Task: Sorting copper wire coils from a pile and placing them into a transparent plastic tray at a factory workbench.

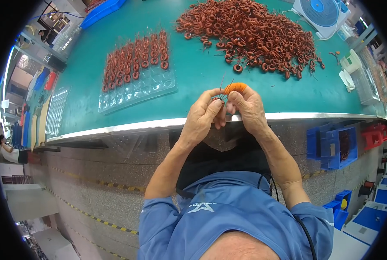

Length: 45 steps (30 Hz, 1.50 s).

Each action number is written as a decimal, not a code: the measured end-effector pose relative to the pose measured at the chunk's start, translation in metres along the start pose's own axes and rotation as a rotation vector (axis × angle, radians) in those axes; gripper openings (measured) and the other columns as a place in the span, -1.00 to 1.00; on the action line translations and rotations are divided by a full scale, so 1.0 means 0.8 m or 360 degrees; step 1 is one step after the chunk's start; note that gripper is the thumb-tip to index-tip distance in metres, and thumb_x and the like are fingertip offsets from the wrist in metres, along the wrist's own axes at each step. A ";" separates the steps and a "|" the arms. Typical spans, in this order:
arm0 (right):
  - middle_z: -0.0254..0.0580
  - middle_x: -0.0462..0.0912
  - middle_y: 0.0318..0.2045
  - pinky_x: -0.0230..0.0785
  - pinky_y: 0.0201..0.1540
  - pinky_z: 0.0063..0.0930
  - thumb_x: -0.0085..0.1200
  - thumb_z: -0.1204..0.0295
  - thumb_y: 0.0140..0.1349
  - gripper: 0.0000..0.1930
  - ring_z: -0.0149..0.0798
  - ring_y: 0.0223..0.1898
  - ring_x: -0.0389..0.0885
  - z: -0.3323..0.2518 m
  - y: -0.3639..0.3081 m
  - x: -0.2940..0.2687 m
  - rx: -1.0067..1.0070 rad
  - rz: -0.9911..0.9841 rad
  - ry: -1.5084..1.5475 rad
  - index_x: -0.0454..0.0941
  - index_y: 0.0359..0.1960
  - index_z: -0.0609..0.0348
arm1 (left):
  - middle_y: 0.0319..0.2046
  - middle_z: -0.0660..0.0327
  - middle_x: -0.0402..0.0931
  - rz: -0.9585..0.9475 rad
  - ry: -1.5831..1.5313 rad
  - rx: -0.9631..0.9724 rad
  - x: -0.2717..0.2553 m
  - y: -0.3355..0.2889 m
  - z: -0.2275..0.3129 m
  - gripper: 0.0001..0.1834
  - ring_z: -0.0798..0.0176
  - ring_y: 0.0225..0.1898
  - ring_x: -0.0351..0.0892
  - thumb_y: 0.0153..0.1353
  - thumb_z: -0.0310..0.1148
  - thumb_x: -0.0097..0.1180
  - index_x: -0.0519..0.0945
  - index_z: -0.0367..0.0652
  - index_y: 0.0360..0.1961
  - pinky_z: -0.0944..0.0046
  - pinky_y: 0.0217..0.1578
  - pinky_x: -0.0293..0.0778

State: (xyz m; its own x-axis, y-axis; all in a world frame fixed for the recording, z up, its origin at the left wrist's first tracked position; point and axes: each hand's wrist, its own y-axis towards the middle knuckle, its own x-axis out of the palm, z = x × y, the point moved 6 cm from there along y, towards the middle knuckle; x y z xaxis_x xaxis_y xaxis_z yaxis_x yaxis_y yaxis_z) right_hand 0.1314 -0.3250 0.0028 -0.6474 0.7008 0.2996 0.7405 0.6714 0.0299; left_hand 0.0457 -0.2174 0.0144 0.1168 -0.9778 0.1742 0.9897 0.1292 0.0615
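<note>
My left hand [199,116] pinches a small copper-wound toroidal coil [219,101] between thumb and fingers, just above the table's near edge. Thin wire leads stick up from the coil. My right hand [253,110] is closed beside it, with an orange wrap [236,88] around the index finger. That finger and thumb meet at the coil's leads; the exact grip is partly hidden. Ahead and to the left lies a clear plastic tray [152,83] with round pockets. Rows of coils [135,60] with upright leads fill its far part, while several near pockets hold none.
A big heap of similar coils [250,34] covers the far right of the green table [193,104]. A blue fan [319,13] stands behind it. White containers [351,61] sit at the right edge. Blue bins [339,147] are below, to my right.
</note>
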 end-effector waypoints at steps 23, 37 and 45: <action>-0.44 0.49 -0.62 0.13 -0.60 -0.72 0.24 0.30 0.22 -0.77 -0.62 -0.63 0.34 -0.015 0.014 0.017 -0.0033 0.0060 -0.0171 0.53 -0.34 0.21 | -0.53 0.31 0.40 0.0113 -0.0131 0.0037 -0.010 0.000 -0.013 -0.72 0.44 -0.54 0.42 0.44 -0.28 -0.09 0.43 -0.28 -0.02 0.44 -0.54 0.35; -0.38 0.51 -0.54 0.21 -0.54 -0.71 0.24 0.30 0.23 -0.70 -0.55 -0.61 0.40 -0.014 0.028 0.039 0.0043 0.0059 -0.0152 0.54 -0.16 0.27 | -0.43 0.12 0.53 0.0518 0.0300 0.0291 -0.043 -0.016 -0.008 -0.66 0.26 -0.44 0.55 0.28 -0.35 0.18 0.39 -0.26 -0.02 0.28 -0.42 0.49; -0.27 0.62 -0.38 0.38 -0.43 -0.69 0.21 0.44 0.26 -0.71 -0.51 -0.47 0.54 -0.031 0.037 0.080 -0.0193 -0.0038 -0.0661 0.51 -0.03 0.26 | -0.45 0.05 0.52 0.0725 0.0637 0.0591 -0.071 -0.030 0.016 -0.67 0.10 -0.45 0.57 0.24 -0.39 0.21 0.40 -0.24 -0.04 0.19 -0.41 0.49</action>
State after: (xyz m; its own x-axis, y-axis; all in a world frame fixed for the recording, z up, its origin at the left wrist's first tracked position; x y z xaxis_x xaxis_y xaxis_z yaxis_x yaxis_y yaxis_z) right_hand 0.1163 -0.2661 0.0465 -0.6640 0.7395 -0.1107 0.7241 0.6728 0.1515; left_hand 0.0140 -0.1629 0.0159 0.6043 -0.7894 -0.1077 0.7499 0.5178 0.4117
